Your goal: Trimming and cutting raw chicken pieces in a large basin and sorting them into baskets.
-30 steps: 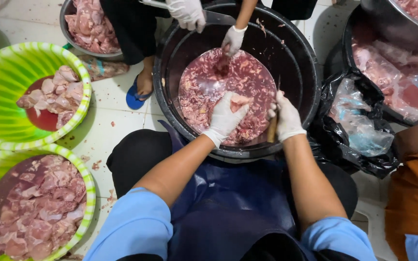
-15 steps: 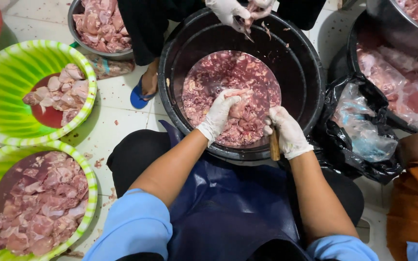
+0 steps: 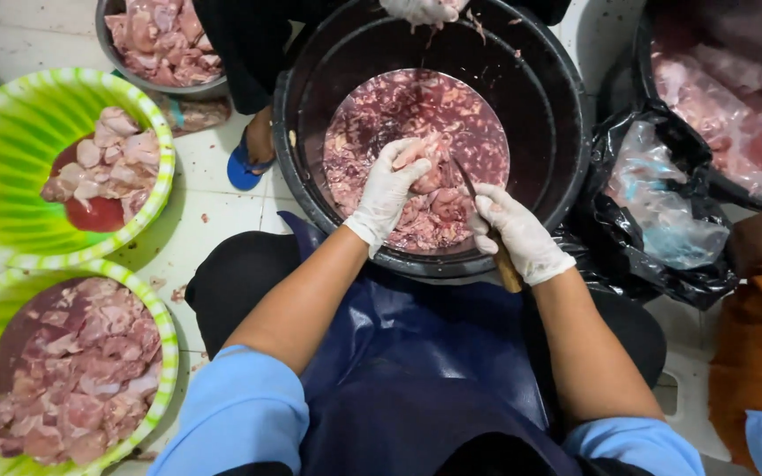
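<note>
White floor tiles [image 3: 213,211] lie under everything, and I sit over the big black tub [image 3: 566,176] with my dark blue apron [image 3: 434,370] across my knees. Since half a second ago my left hand [image 3: 390,189] has lifted a pale piece of meat [image 3: 425,163] clear of the pile; its gloved fingers are curled around it. My right hand [image 3: 518,234] has drawn in toward the near rim and is clenched on the wooden handle of a knife [image 3: 487,225], the blade pointing up at the held piece. Another person's gloved hand [image 3: 421,11], at the far rim, has slid almost out of view.

That tub holds chopped raw meat in dark red liquid. Left of my left hand, two green striped bowls stand side by side: the farther bowl [image 3: 11,159] holds a few pink pieces in red liquid, the nearer bowl [image 3: 165,335] is heaped. Beyond them a metal basin [image 3: 108,35] carries more meat. Right of my right hand, a black bag [image 3: 663,273] holds clear plastic wrapping.
</note>
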